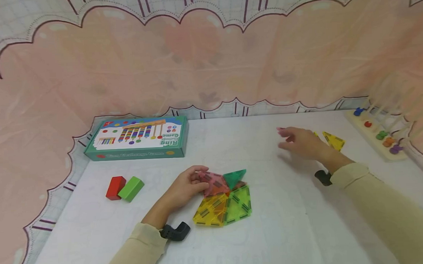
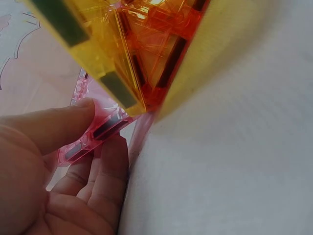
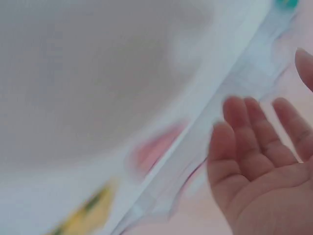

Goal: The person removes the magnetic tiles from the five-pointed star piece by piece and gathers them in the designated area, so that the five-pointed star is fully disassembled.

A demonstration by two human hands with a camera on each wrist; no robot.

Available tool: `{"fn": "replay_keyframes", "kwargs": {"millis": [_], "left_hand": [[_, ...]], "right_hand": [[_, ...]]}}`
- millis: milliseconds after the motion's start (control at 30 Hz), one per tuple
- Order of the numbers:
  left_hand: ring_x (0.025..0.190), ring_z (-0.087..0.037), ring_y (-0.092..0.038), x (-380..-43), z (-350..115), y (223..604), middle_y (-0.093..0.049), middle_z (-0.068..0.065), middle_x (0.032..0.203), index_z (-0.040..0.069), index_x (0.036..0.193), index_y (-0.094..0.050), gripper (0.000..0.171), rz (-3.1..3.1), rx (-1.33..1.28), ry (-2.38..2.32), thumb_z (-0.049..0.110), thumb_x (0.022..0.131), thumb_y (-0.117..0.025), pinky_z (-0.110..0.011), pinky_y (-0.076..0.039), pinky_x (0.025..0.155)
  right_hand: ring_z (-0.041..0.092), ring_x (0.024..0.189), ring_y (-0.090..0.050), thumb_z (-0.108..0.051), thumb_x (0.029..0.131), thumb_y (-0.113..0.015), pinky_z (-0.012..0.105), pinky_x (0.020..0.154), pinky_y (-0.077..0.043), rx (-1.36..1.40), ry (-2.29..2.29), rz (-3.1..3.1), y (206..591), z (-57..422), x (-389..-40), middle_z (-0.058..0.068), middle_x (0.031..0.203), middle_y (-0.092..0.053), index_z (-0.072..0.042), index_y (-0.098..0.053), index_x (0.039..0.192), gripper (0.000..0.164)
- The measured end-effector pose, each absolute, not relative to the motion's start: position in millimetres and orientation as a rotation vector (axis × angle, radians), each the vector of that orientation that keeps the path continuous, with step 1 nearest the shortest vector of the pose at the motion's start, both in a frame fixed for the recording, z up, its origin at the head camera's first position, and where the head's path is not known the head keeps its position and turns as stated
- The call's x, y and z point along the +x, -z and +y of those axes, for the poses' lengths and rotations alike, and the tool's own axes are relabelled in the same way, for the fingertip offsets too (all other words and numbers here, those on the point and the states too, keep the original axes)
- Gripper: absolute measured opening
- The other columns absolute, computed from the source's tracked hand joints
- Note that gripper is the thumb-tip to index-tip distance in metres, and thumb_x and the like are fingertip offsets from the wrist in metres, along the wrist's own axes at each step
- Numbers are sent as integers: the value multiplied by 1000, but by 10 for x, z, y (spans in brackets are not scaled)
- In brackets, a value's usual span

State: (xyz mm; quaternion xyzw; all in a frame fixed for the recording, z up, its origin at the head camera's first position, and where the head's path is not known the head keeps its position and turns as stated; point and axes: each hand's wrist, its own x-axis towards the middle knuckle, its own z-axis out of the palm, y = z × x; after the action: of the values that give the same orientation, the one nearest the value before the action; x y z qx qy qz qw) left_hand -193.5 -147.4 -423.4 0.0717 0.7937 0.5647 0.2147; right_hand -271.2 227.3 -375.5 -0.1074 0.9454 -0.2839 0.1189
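In the head view my left hand [image 1: 187, 186] pinches a pink translucent magnetic tile [image 1: 215, 183] at its left side. The left wrist view has the thumb on one face of the pink tile [image 2: 105, 105] and fingers behind it. Joined around it in a cluster are a yellow tile [image 1: 206, 213], a light green tile [image 1: 240, 205] and a raised dark green triangle tile [image 1: 235, 178]; orange shows through the yellow. My right hand [image 1: 300, 142] is over the table's right part, fingers apart with nothing in them. Beside its wrist lies a yellow triangle tile [image 1: 334, 141], with another yellow piece partly hidden.
A green Ring Challenge Game box [image 1: 137, 139] lies at the back left. In front of it are a red block [image 1: 115, 188] and a green block [image 1: 131, 189], side by side. At the far right stands a pale pegged board [image 1: 376, 142] with several small coloured pieces.
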Motion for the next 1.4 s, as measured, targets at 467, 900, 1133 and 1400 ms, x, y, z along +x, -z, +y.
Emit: {"fn": "replay_keyframes", "kwargs": {"millis": [467,900,1133,1400], "left_hand": [[90,-21,-54,-1920,-1465,4236,-58,-5,105,22,125,-46,49,2182,194,-1587,26,81,-66,-31,-45,80],[87,-22,-55,-1920,-1456,4215,-60,-6,100,20,124,-46,47,2190,193,-1590,23,81,-65,-31,-46,77],[90,-21,-55,-1925,-1465,4240,-60,-5,102,22,121,-48,43,2188,213,-1593,24,81,-66,-31,-45,79],[92,-20,-54,-1928,-1466,4225,-59,-2,105,22,120,-48,39,2213,220,-1571,22,84,-63,-31,-45,81]], "right_hand": [[13,99,-52,-43,85,-56,38,86,-42,-605,1052,2419,3955,1351,-1998,-7,105,-59,-21,-54,120,41],[16,105,-50,-45,84,-57,39,87,-41,-537,1140,2438,3959,1077,-1887,-6,112,-54,-20,-49,127,50],[11,101,-52,-47,79,-62,38,86,-43,-376,1207,2528,3972,1007,-1901,-12,104,-57,-28,-55,117,43],[11,94,-56,-39,77,-67,34,79,-46,-235,1288,2535,3949,1025,-1973,-6,114,-54,-24,-56,112,40]]}}
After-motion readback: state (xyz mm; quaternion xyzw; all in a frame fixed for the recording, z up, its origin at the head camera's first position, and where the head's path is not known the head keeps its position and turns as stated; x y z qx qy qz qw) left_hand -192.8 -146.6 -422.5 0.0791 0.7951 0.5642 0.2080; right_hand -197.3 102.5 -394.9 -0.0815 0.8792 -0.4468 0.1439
